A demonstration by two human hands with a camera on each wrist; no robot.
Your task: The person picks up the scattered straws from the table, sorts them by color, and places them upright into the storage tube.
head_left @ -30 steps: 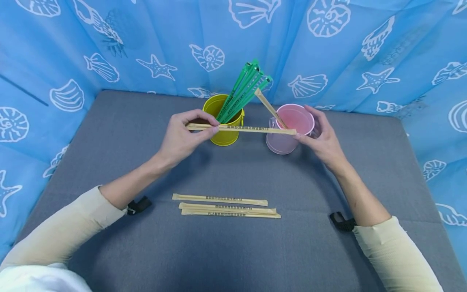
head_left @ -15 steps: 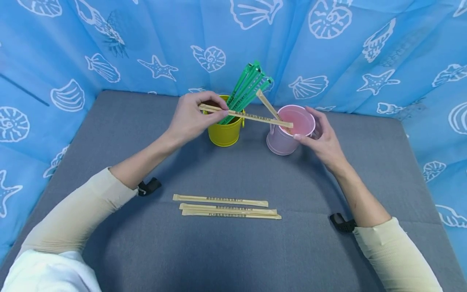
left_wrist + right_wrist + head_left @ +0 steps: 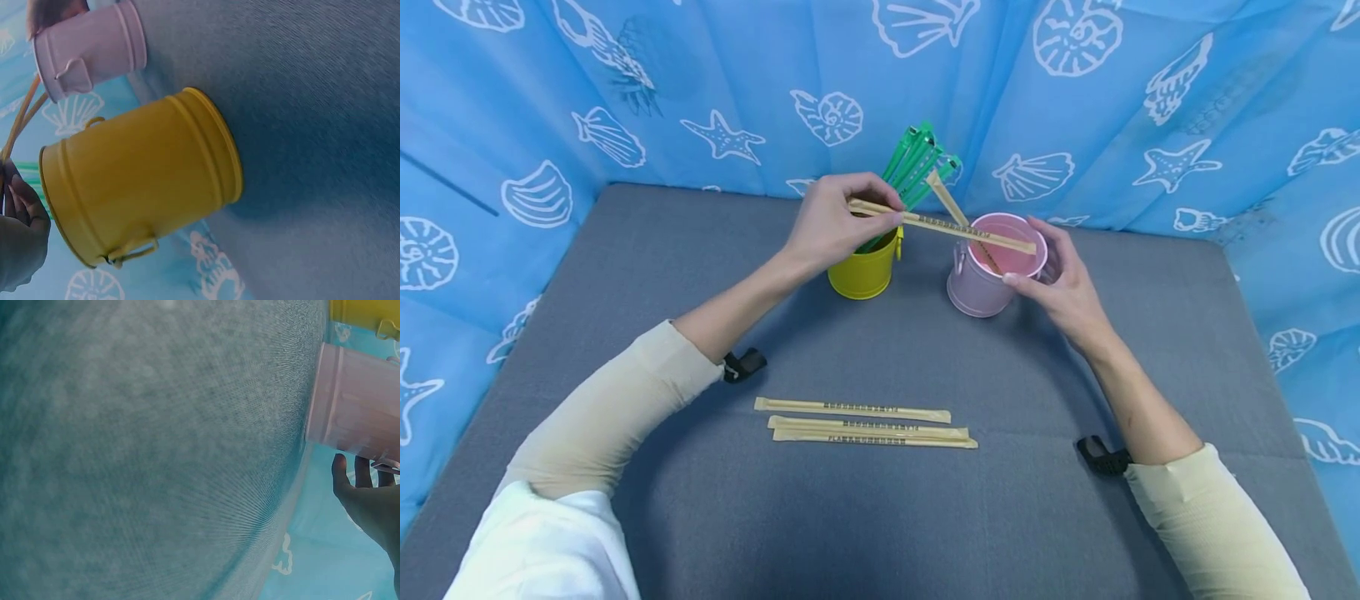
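Note:
My left hand (image 3: 842, 221) pinches a straw in tan paper wrapping (image 3: 940, 225) near one end. It is above the yellow bucket (image 3: 859, 279), and the straw's far end extends over the mouth of the pink bucket (image 3: 977, 296). My right hand (image 3: 1067, 292) holds the pink bucket at its right side, thumb in front and fingers behind. Another tan-wrapped straw (image 3: 946, 197) leans inside that bucket. Several green-wrapped straws (image 3: 917, 158) stand in the yellow bucket, partly hidden by my left hand. The left wrist view shows the yellow bucket's side (image 3: 144, 175) close up.
Several tan-wrapped straws (image 3: 872, 429) lie side by side on the grey table (image 3: 850, 517) in front of the buckets. A blue curtain (image 3: 647, 83) printed with shells hangs behind and beside the table. Black straps (image 3: 1105, 457) show at both forearms.
My left hand has moved right and away from me, carrying the straw's far end from the near rim to over the pink bucket's mouth. My right hand stays in place.

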